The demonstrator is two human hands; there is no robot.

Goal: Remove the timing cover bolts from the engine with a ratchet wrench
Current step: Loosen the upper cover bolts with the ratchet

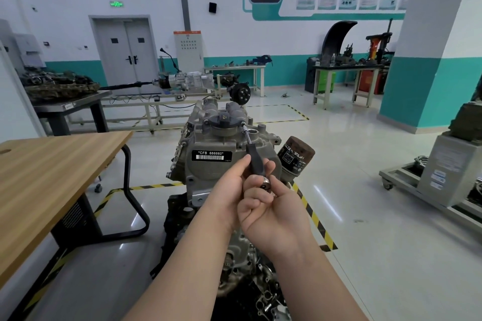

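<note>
One bolt (242, 123) sits at the upper right edge of the timing cover (206, 172), just beside the black oil cap (223, 120), and the metal tip of the ratchet wrench (253, 161) rests on it. The wrench slants down from the bolt toward the person: a thin bright shaft, then a black handle, then a silver head at the near end. The left hand (229, 186) comes in from the lower left and pinches the black handle between thumb and fingertips, below the bolt and well apart from it. The right hand (272, 212) lies just beside the left, touching it, with its fingers curled round the silver head. Behind the hands the cover carries a black label (211, 156) reading "*CFB 666660*". A brown, rusty oil filter (294, 157) juts from the right side of the engine (234, 260), near the right hand's fingers but apart from them. A wooden tabletop (52, 169) stands to the left, well clear of the engine. Yellow-and-black tape (313, 214) marks the glossy floor (378, 229) around the engine.
</note>
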